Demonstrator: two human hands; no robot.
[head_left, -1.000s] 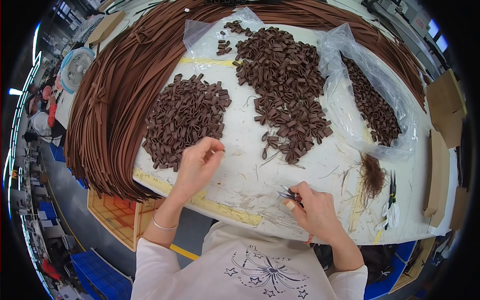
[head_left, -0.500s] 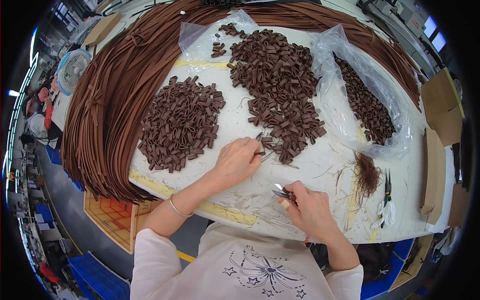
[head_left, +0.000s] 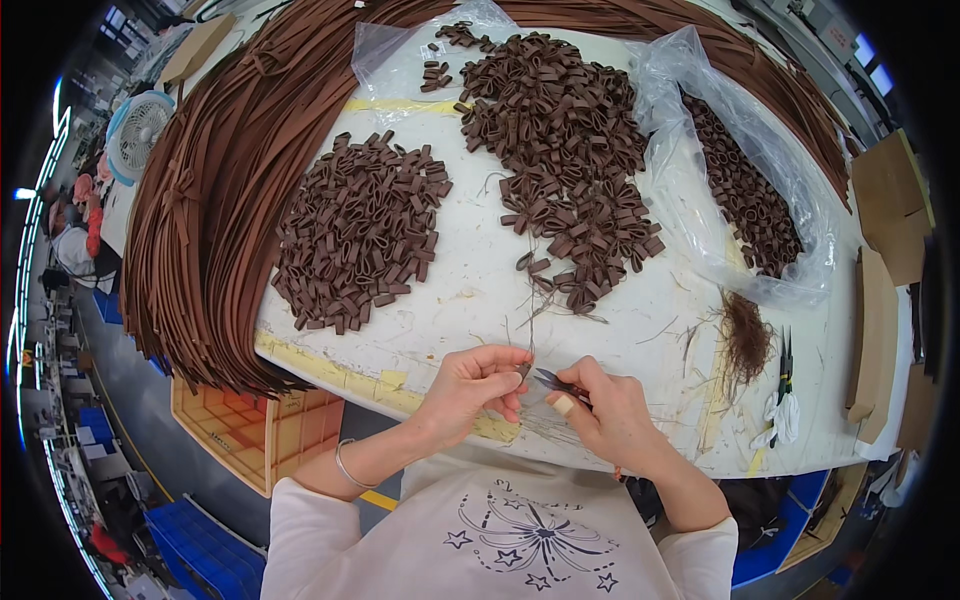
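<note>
My left hand point(head_left: 478, 388) pinches a small brown strap loop point(head_left: 523, 370) close to the table's near edge, and dark threads trail from it toward the middle pile. The fingers cover most of this loop. In my right hand point(head_left: 615, 415) is a pair of thread snips point(head_left: 558, 383), its blades pointing at the pinched loop from just to the right. Beyond my hands lies a large pile of brown loops point(head_left: 565, 140), some joined by loose threads at its near end. A second loop pile point(head_left: 360, 235) sits to the left.
Long brown straps point(head_left: 195, 230) curve around the table's left and far sides. At right are a clear plastic bag of loops point(head_left: 750, 195), a tangle of brown thread point(head_left: 747, 340), a pointed black tool with white wrapping point(head_left: 784, 385) and cardboard pieces point(head_left: 868, 340). A wooden crate point(head_left: 225, 425) stands below left.
My left hand has drawn back from the middle pile toward me, bringing a loop with trailing threads. My right hand has moved slightly nearer, and the snips now meet the left fingertips.
</note>
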